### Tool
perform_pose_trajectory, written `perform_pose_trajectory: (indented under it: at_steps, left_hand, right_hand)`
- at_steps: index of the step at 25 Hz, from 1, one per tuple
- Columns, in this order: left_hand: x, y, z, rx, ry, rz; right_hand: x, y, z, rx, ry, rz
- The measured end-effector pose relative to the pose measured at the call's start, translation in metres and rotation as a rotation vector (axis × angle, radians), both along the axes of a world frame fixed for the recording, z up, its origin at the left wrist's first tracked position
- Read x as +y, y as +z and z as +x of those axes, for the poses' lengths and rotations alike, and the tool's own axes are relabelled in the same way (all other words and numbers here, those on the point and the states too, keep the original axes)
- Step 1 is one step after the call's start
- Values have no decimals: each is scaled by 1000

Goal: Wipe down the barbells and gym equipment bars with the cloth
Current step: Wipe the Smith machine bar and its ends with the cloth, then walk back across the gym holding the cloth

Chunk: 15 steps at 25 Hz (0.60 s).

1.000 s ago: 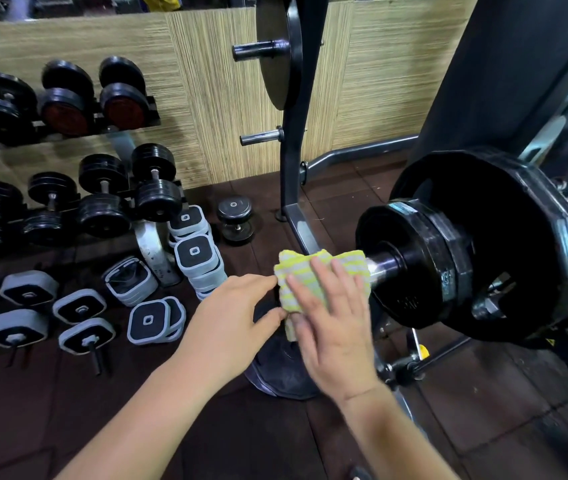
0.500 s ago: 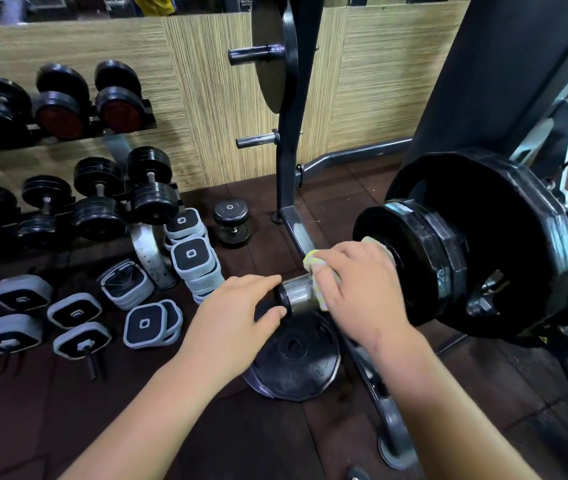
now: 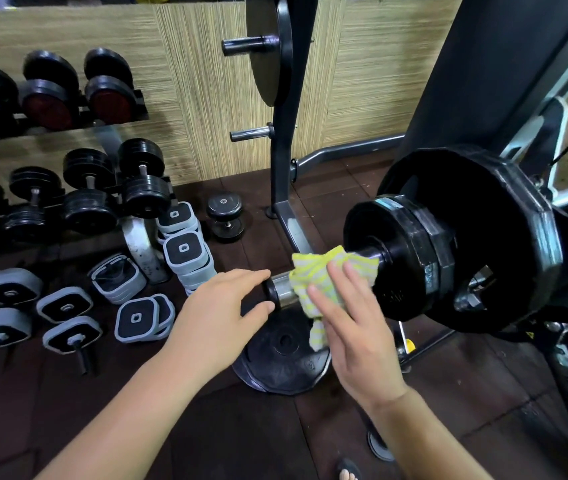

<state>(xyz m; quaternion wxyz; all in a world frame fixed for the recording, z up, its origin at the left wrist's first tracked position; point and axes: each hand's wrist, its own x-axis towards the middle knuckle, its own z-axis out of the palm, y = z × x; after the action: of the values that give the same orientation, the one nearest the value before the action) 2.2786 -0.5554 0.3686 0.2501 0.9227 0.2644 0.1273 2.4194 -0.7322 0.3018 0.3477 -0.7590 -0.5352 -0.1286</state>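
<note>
A chrome barbell sleeve [image 3: 280,292] sticks out toward me from two black weight plates [image 3: 448,237] loaded on the bar. A yellow-and-white striped cloth [image 3: 320,282] is draped over the sleeve between its end and the plates. My right hand [image 3: 351,327] presses the cloth against the near side of the sleeve, fingers stretched out. My left hand [image 3: 220,317] pinches the black end cap of the sleeve with thumb and fingertips. The rest of the bar is hidden behind the plates.
A black plate [image 3: 282,355] lies flat on the dark floor under the sleeve. A vertical plate tree [image 3: 289,116] stands behind it. Dumbbell racks [image 3: 67,188] and grey square dumbbells [image 3: 137,317] fill the left. A machine frame [image 3: 552,133] rises on the right.
My right hand has slid back along the sleeve toward me and opened flat, spreading the cloth out again. My left hand stays at the sleeve's end.
</note>
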Motion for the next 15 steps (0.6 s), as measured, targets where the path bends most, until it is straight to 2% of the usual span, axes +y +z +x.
perform_pose_trajectory:
  at_steps: [7,10,15]
  left_hand:
    - [-8,5,3,11,29,24]
    - [-12,10,2,26,53,24]
    - [-14,24,-8,-16,131,50]
  right_hand:
    - [-27,28,-7,364,25,232]
    - [-18,60,9,335,75,290]
    - [18,91,27,256,198,238]
